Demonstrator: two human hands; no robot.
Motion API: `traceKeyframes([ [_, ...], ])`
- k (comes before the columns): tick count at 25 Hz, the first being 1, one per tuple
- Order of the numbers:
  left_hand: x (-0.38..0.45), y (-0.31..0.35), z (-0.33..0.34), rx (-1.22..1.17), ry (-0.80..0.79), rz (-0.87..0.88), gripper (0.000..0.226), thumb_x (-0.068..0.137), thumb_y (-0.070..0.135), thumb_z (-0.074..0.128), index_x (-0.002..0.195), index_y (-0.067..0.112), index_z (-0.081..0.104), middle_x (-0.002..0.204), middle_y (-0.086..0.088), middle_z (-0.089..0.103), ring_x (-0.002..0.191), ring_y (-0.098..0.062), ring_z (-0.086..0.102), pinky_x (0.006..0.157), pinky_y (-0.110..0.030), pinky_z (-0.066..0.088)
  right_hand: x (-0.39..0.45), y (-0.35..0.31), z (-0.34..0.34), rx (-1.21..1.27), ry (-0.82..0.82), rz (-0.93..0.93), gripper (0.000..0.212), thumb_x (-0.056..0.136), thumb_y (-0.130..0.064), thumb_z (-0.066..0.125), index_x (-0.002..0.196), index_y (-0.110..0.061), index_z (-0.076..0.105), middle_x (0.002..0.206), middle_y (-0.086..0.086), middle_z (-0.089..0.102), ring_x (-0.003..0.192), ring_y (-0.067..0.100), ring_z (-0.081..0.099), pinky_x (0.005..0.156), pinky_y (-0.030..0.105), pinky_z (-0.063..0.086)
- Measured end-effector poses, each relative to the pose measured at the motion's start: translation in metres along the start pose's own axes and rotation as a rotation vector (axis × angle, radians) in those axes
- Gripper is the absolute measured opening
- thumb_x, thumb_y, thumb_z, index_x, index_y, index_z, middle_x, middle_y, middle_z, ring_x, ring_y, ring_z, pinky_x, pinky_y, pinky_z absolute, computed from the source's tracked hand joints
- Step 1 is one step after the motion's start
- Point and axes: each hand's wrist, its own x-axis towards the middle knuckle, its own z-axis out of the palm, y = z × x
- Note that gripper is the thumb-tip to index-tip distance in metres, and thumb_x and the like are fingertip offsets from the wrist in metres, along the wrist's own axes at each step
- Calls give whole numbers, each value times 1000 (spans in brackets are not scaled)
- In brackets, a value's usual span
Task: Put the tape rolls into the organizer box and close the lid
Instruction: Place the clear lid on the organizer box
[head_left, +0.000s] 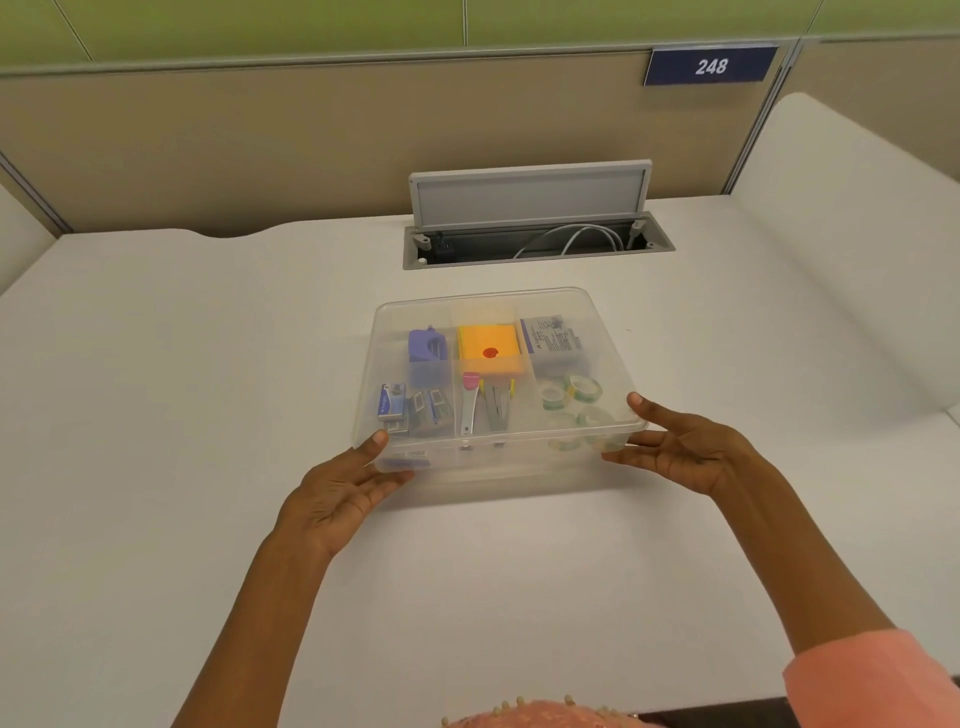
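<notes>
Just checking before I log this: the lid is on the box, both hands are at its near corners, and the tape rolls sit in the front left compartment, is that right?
Not quite. The head view shows the tape rolls in the front right compartment, by the right hand. The rest holds: lid on the box, left hand at the other near corner.

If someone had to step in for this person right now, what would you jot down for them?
Left hand: open, thumb on the lid's near left corner, fingers against the box side.
Right hand: open, thumb on the near right corner, fingers along the box side.
Tape rolls: all inside the organizer box, in the front right compartment. None show on the desk.
Lid: lying on the box; whether it is fully snapped shut cannot be told.
Done: rolls packed, lid set on.
Left: probably press the near corners down to be sure it seats, then let go.
</notes>
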Motion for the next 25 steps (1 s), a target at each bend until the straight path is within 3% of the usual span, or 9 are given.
traceKeyframes([
  [6, 4, 5, -8, 267, 53, 9, 35, 62, 16, 75, 93, 1, 67, 99, -17, 70, 92, -28, 65, 75, -40, 59, 4, -3, -3, -196, 68, 7, 59, 59, -19, 76, 112, 2, 60, 105, 25, 65, 90, 37, 65, 66, 45, 61],
  [10, 12, 19, -15, 337, 124, 9, 27, 79, 21, 68, 93, -1, 66, 88, -15, 71, 84, -25, 66, 72, -39, 60, 11, -7, -6, -362, 160, -39, 37, 77, -34, 70, 95, -1, 67, 99, 23, 68, 90, 36, 65, 77, 45, 56],
  [13, 16, 26, -16, 418, 109, -24, 27, 83, 19, 64, 99, -2, 64, 91, -16, 72, 86, -27, 66, 72, -40, 59, 15, -13, -6, -553, 203, -72, 46, 81, -42, 64, 94, 2, 67, 94, 18, 71, 86, 33, 68, 71, 39, 56],
  [17, 31, 45, 1, 618, 156, -42, 37, 81, 40, 63, 98, 6, 63, 97, -15, 66, 86, -28, 64, 67, -39, 56, 28, -36, 6, -626, 213, -148, 44, 84, -43, 61, 95, -1, 66, 97, 19, 69, 87, 33, 66, 72, 39, 55],
  [20, 58, 62, 19, 654, 198, 38, 46, 83, 45, 59, 110, 9, 58, 106, -12, 64, 91, -27, 62, 72, -38, 52, 46, -57, 27, -606, 204, -218, 43, 87, -41, 58, 103, -2, 64, 105, 19, 67, 94, 34, 65, 82, 42, 53],
  [23, 85, 79, 33, 630, 209, 74, 53, 85, 45, 56, 121, 7, 52, 115, -11, 59, 102, -27, 58, 86, -41, 49, 69, -73, 43, -613, 232, -230, 37, 89, -40, 55, 98, -4, 61, 105, 18, 67, 90, 32, 64, 77, 39, 52],
  [25, 101, 86, 39, 587, 197, 63, 52, 85, 46, 55, 121, 7, 53, 116, -11, 57, 102, -27, 56, 85, -39, 47, 84, -81, 49, -617, 266, -224, 36, 90, -39, 54, 96, -5, 60, 106, 17, 66, 89, 32, 64, 77, 39, 53],
])
